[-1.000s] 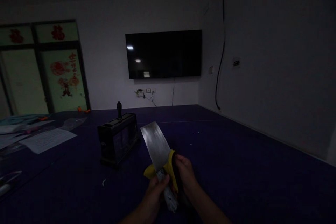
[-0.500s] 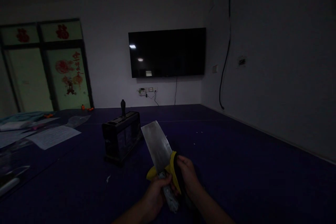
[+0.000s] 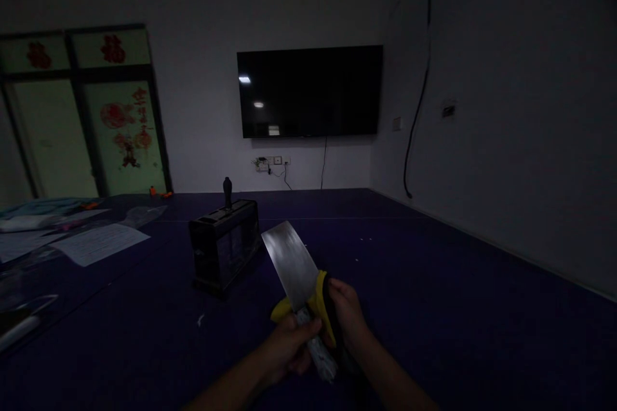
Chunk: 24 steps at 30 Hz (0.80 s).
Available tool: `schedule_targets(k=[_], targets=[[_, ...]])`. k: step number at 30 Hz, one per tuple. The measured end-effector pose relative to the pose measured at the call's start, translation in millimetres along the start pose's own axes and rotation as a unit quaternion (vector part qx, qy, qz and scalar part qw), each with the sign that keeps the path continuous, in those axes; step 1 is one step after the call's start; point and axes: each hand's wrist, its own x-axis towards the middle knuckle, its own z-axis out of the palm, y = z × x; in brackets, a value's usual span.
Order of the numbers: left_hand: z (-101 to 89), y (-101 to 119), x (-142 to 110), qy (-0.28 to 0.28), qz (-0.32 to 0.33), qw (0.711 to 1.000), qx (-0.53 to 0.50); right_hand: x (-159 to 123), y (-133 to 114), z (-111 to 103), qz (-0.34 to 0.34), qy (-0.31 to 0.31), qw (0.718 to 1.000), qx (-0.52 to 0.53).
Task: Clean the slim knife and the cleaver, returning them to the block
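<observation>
A cleaver (image 3: 292, 263) with a broad grey blade points up and to the left, just above the purple table. My left hand (image 3: 286, 347) is closed on its mottled grey handle, the thumb lying across the top. A yellow cloth (image 3: 321, 298) with a dark edge wraps behind the blade's lower end and shows on both sides. My right hand (image 3: 346, 307) pinches the cloth's dark edge beside the blade. Left of the blade tip stands a black knife block (image 3: 224, 244) with clear sides, one dark handle sticking up from its top.
The purple table (image 3: 434, 308) reaches to the walls. At left lie written paper sheets (image 3: 101, 243), a clear plastic bag (image 3: 143, 214) and a teal cloth (image 3: 48, 207). A small white scrap (image 3: 200, 320) lies below the block. A television (image 3: 311, 93) hangs on the far wall.
The view has shifted slightly. Both hands keep hold of the cleaver and cloth; my left fingers have moved a little along the handle.
</observation>
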Motion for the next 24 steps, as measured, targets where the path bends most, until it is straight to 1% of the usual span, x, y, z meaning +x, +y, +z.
schedule_targets(k=[2,4,6,9,12,16,21,22,23,24], targets=[[-2.9,4.5,-2.6,-0.030,-0.019,0.999,0.005,0.4,0.9,0.1,0.012,-0.003,1.000,-0.003],[-4.7,7.3,-4.0,-0.044,-0.035,0.998,-0.003,0.6,1.6,0.3,0.022,-0.008,1.000,-0.005],[-5.8,6.9,-3.4,-0.041,-0.035,0.998,-0.020,0.5,2.0,0.3,0.024,-0.012,1.000,-0.006],[-6.9,2.7,-0.7,-0.031,-0.016,0.999,-0.029,0.3,2.3,-0.2,0.016,-0.011,1.000,-0.007],[-7.4,1.0,0.2,-0.044,-0.021,0.999,0.004,0.6,3.1,-1.8,0.009,-0.003,1.000,-0.016],[-5.8,5.1,-2.6,-0.060,-0.029,0.997,0.027,3.3,3.1,-6.0,-0.011,0.021,0.999,-0.040],[-3.7,5.7,-4.3,-0.058,-0.019,0.998,0.028,1.6,-7.1,-11.2,-0.100,0.099,0.985,-0.102],[-3.9,5.2,-4.1,-0.060,-0.014,0.998,0.030,-0.5,-10.4,-11.4,-0.130,0.120,0.976,-0.128],[-4.2,4.7,-3.9,-0.066,-0.011,0.997,0.034,-3.0,-13.7,-11.2,-0.166,0.143,0.961,-0.167],[-4.6,4.3,-3.6,-0.074,-0.009,0.996,0.043,-5.6,-16.5,-10.8,-0.208,0.165,0.940,-0.216]])
